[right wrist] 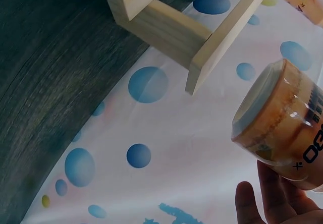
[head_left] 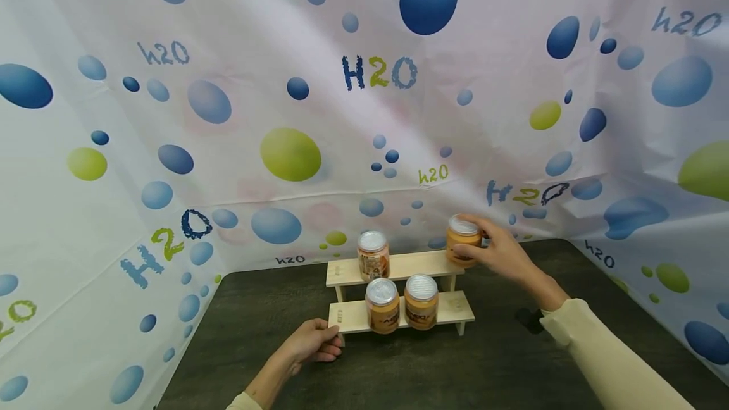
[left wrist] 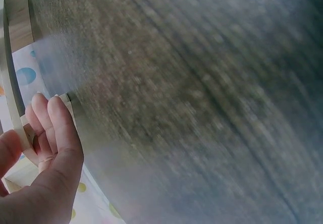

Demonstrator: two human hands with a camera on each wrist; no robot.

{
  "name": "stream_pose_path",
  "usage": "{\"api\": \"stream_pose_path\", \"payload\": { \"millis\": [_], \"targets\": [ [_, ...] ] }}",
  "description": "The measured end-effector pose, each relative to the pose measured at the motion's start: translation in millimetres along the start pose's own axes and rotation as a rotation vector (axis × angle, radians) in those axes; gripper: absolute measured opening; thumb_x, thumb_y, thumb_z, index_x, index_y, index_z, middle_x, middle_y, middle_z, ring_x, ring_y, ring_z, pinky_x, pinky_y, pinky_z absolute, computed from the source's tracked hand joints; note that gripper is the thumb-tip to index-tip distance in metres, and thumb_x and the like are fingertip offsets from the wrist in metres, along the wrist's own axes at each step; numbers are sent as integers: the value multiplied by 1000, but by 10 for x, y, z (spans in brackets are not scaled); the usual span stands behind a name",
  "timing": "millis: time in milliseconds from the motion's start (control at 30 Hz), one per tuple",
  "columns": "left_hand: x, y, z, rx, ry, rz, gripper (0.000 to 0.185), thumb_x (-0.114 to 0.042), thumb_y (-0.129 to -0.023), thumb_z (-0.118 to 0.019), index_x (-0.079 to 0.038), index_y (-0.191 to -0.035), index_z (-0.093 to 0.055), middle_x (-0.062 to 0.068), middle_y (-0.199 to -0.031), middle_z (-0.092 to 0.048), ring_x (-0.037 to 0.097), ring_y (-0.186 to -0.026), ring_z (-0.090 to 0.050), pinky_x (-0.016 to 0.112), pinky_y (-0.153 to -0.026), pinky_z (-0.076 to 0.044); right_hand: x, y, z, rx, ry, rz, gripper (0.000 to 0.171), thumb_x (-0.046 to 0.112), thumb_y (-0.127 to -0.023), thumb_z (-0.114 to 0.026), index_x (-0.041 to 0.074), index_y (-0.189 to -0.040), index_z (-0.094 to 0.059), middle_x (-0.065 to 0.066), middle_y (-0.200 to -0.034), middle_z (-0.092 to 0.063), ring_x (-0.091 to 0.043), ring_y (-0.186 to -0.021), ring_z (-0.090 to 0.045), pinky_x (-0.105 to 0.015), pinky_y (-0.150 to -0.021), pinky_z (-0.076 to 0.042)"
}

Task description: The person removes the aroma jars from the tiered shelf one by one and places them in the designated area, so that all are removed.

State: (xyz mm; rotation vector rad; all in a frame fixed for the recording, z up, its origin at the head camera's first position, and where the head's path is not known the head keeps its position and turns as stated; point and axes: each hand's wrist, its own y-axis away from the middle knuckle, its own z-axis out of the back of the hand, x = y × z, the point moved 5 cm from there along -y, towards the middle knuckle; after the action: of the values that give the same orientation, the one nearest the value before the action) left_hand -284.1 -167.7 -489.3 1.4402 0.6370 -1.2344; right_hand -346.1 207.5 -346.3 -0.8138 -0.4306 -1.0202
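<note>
Staged recording booth — bubble-print curtain (head_left: pixel 364 112) walls (dark tabletop (head_left: pixel 455 366)).

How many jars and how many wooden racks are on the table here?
Jars: 4, with one held by the right hand at the upper step's right end, one on the upper step, two on the lower step.
Wooden step racks: 1, its lower-left corner gripped by the left hand.
Total: 5

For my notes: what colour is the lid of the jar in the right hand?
The lid is white or silvery, on an orange jar held by the right hand; the head view shows it best.
</note>
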Motion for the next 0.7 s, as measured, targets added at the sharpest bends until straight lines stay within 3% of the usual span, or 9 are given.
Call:
{"api": "stream_pose_path", "payload": {
  "millis": [200, 700],
  "targets": [
    [-5, 11, -3, -6, -11, 1, 28, -27, -94, -51, 0, -102, -48, 6, -85, -63, 9, -71, -64, 27, -67, -57, -47, 17, 71, -17, 19, -5, 63, 42, -82, -65, 30, -137, -37, -5, -122, -49, -23, -97, -52, -35, -69, -47],
    [-18, 30, -12, 3, -13, 1, 28, -27, -95, -50, 0, -102, -48, 5, -85, -63, 9, -71, -64, 25, -66, -56, -190, 97, 137, -25, 33, -37, 64, 41, -84, -63, 23, -139, -35, -9, -121, -51, -26, -102, -54, -33, -71, -49]
  ]
}}
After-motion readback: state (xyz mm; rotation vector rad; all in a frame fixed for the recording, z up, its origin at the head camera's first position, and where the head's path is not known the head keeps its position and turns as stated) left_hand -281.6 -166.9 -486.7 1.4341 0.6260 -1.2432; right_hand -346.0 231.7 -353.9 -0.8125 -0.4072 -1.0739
